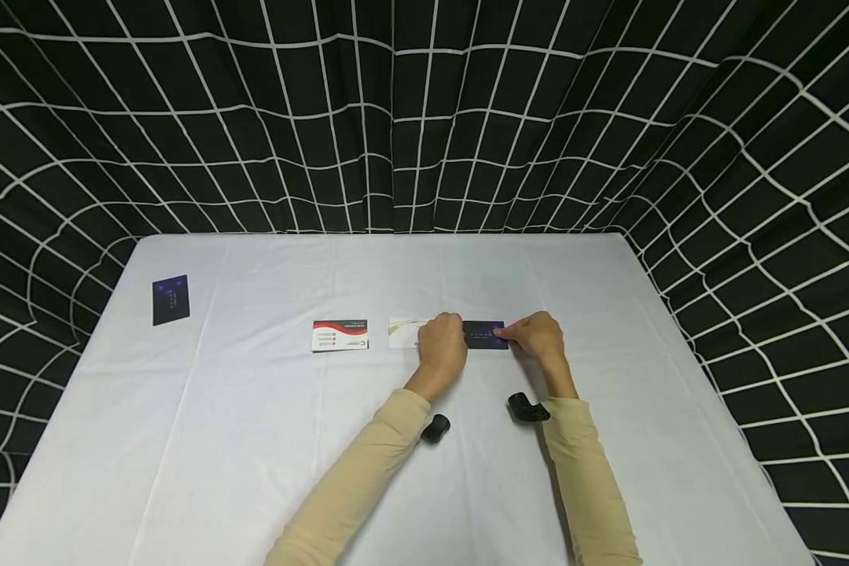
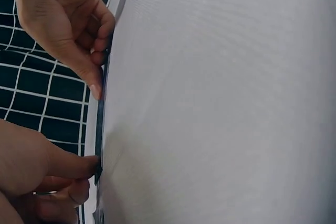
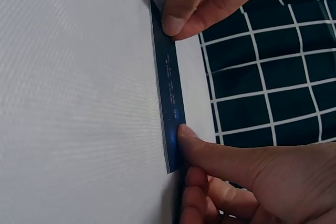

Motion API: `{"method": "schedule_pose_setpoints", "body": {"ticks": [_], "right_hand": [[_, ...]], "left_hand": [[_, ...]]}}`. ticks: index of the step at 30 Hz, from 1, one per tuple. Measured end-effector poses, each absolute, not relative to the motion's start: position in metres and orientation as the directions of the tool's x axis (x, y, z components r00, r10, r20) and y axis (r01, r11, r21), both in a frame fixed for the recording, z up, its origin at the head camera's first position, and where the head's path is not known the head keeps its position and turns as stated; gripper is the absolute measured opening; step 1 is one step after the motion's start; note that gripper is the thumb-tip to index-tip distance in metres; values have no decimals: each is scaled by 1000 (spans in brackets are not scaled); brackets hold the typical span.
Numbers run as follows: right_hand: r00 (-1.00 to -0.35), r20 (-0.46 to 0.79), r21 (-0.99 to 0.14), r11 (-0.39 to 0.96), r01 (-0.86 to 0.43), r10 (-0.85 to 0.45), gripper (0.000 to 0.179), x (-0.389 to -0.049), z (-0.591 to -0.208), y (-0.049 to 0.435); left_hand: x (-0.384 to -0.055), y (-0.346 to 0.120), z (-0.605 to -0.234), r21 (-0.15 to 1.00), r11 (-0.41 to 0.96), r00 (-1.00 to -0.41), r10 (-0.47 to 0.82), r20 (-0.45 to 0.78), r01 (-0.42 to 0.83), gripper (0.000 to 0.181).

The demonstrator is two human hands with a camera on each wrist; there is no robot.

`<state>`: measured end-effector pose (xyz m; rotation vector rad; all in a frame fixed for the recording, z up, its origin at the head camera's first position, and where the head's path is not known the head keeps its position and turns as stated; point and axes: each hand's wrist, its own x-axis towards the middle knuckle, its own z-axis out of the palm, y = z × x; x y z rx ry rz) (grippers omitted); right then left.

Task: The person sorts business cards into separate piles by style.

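Observation:
A dark blue business card (image 1: 481,336) lies between my two hands at the middle right of the head view. My left hand (image 1: 442,343) pinches its left end, thumb and fingertip at the edge. At the opposite end my right hand (image 1: 540,336) grips the card, with the thumb on its face (image 3: 175,98) and the other fingers curled by the edge. Just left of it a white business card (image 1: 402,332) with gold lines is partly hidden behind my left hand. In the left wrist view the dark card shows only as a thin edge.
Farther left is a white business card (image 1: 339,338) with a red and dark band. Another dark blue card (image 1: 170,299) lies slanted near the table's left edge. Black wrist devices (image 1: 435,428) show beside both sleeves. A gridded black curtain (image 1: 410,118) surrounds the white table (image 1: 255,440).

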<state>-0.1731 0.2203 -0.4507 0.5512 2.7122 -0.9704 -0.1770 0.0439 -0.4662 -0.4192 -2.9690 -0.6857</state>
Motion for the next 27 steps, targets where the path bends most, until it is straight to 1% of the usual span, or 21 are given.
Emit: {"method": "schedule_pose_setpoints", "body": {"ticks": [1, 4, 6, 8, 12, 15, 18, 21, 24, 27], "right_hand": [[-910, -315, -567, 715, 409, 270, 35, -174, -452, 219], [-913, -328, -580, 711, 398, 243, 35, -175, -454, 216], [-910, -343, -595, 696, 402, 232, 35, -174, -455, 216], [-908, -362, -621, 672, 404, 211, 35, -173, -455, 215], [-925, -339, -647, 672, 361, 170, 36, -172, -448, 210], [-942, -297, -627, 712, 317, 157, 35, -177, -434, 197], [-953, -270, -596, 753, 277, 136, 33, -187, -417, 172], [-966, -251, -576, 792, 203, 65, 30, -201, -405, 137], [-976, -216, -554, 825, 108, -17, 26, -211, -394, 96], [-973, -196, -554, 832, 6, -124, 21, -216, -386, 50]], "left_hand": [[-177, 42, -465, 424, 862, -961, 252, 116, 277, 6], [-175, 32, -462, 499, 822, -960, 258, 108, 276, 8], [-175, 21, -459, 559, 783, -961, 243, 128, 273, 10], [-176, 4, -456, 602, 755, -966, 202, 162, 258, 10], [-185, -39, -454, 599, 773, -973, 104, 207, 210, 9], [-192, -75, -456, 604, 780, -981, 59, 187, 162, 11], [-197, -109, -456, 635, 768, -988, -21, 154, 83, 13], [-203, -140, -455, 649, 761, -982, -127, 141, -5, 14], [-209, -174, -455, 624, 777, -969, -210, 128, -86, 16], [-211, -213, -453, 584, 785, -943, -318, 97, -205, 21]]}}
